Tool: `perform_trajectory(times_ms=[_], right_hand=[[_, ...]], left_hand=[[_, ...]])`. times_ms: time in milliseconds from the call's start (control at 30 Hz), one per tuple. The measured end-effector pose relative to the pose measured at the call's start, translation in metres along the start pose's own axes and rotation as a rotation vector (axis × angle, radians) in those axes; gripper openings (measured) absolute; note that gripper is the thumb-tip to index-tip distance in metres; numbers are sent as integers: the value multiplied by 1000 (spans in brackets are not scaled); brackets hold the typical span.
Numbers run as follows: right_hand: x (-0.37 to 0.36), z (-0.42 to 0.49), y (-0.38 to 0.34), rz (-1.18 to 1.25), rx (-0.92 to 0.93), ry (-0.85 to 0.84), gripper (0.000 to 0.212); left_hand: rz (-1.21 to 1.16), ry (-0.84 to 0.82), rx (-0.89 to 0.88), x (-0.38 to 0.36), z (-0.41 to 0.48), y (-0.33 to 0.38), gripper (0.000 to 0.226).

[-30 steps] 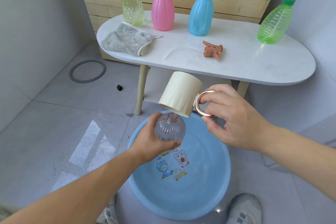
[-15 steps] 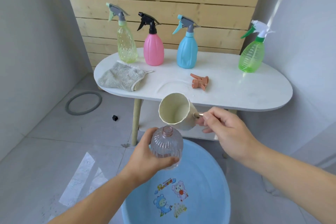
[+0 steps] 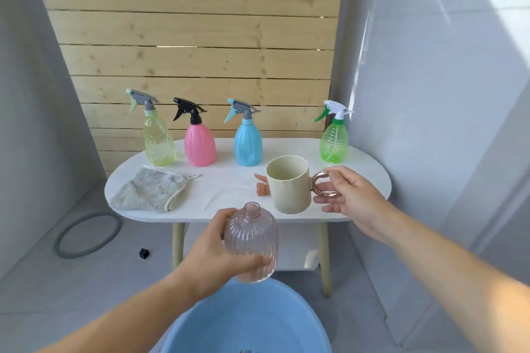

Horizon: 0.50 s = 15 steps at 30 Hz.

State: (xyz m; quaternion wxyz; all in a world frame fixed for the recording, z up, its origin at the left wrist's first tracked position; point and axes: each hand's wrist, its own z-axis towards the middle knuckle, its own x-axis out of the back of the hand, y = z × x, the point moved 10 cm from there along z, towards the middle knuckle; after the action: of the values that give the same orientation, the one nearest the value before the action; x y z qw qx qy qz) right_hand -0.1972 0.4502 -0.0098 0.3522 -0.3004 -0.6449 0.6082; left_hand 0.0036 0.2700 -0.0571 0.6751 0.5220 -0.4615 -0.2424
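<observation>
Two hands working. Left hand [image 3: 218,252] is gripping the clear pink ribbed bottle [image 3: 252,246] round its belly, fingers curled underneath. The bottle's long axis is running near vertical, with its open threaded neck pointing to 12 o'clock. It is hovering above the blue basin [image 3: 218,324], which is at 6 o'clock. Right hand [image 3: 350,198] is pinching the copper ring handle [image 3: 325,183] of the cream mug [image 3: 289,186]. The mug is standing upright, mouth up, at 1 o'clock from the bottle on the white desk [image 3: 223,180], near its front edge. An orange spray head [image 3: 262,185] is lying at the mug's 9 o'clock. The print in the basin is cut off and unreadable.
</observation>
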Motion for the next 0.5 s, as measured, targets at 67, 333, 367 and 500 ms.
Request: perform_trajectory(times_ms=[67, 333, 367, 500], right_hand=[[17, 11, 10, 55, -71, -12, 24], [71, 50, 54, 235, -253, 101, 20], [77, 54, 59, 239, -265, 128, 21], [94, 67, 70, 208, -320, 245, 23]], left_hand=[[-8, -26, -12, -5, 8, 10, 74], [-20, -57, -47, -27, 41, 27, 80], [-23, -56, -45, -30, 45, 26, 80], [-39, -53, -37, -39, 52, 23, 74]])
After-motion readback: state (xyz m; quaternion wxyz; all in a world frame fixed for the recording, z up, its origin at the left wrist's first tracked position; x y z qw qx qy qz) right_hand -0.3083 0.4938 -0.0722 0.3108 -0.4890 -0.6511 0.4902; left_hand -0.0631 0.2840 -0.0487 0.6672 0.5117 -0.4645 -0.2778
